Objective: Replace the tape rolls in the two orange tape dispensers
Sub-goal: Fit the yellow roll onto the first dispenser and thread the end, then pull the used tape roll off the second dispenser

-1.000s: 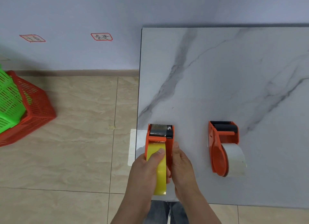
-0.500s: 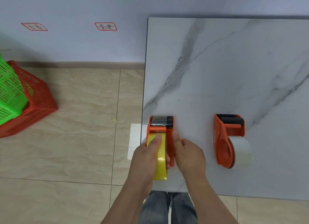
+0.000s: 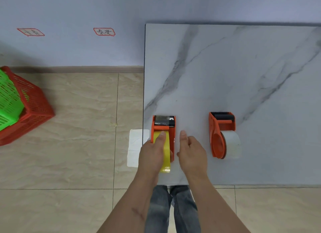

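Observation:
Two orange tape dispensers lie near the front edge of a marble table (image 3: 225,67). The left dispenser (image 3: 171,130) holds a yellow tape roll (image 3: 166,156). My left hand (image 3: 152,154) wraps over that roll, thumb pressing its top. My right hand (image 3: 192,151) is just right of this dispenser, fingers apart, holding nothing. The right dispenser (image 3: 218,135) lies by itself further right, with a white tape roll (image 3: 231,144) in it.
The left dispenser sits at the table's left front corner, close to the edge. A white sheet (image 3: 134,147) lies on the tiled floor below that corner. A red basket (image 3: 33,107) with a green basket (image 3: 7,100) inside stands at the far left.
My right hand has come off the left dispenser's side and opened beside it. My left hand stays on the yellow roll. The camera view has shifted.

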